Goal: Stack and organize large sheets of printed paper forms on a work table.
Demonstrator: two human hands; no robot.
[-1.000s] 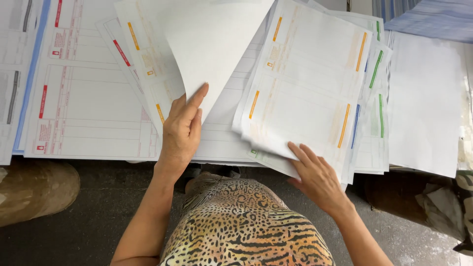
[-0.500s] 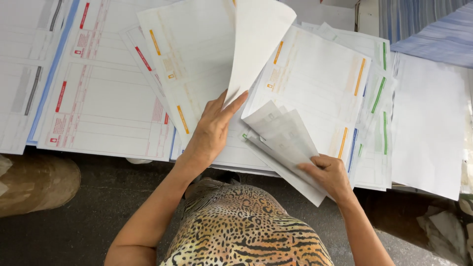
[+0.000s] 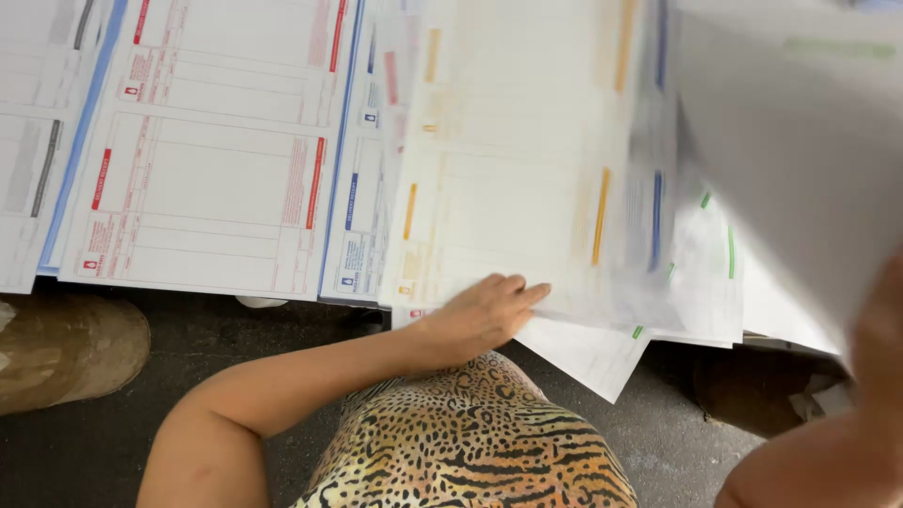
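My left hand (image 3: 480, 315) lies flat, fingers together, on the near edge of a printed sheet with orange bars (image 3: 508, 188), which tops a pile on the table. My right hand (image 3: 879, 329) is blurred at the far right edge and holds up a large white sheet (image 3: 800, 169), which covers the right part of the table. Sheets with green marks (image 3: 715, 273) stick out beneath it. A loose white corner (image 3: 593, 357) hangs over the table edge just right of my left hand.
Sheets with red bars (image 3: 207, 169) and a sheet with blue bars (image 3: 362, 188) lie in overlapping piles to the left. A brown rounded object (image 3: 66, 348) stands on the dark floor (image 3: 282, 348) below the table edge. A brown box (image 3: 781, 395) sits at lower right.
My right hand has swung the white sheets up and to the right, out to the frame edge. My left hand let go of the lifted sheet and came down flat on the orange-barred pile.
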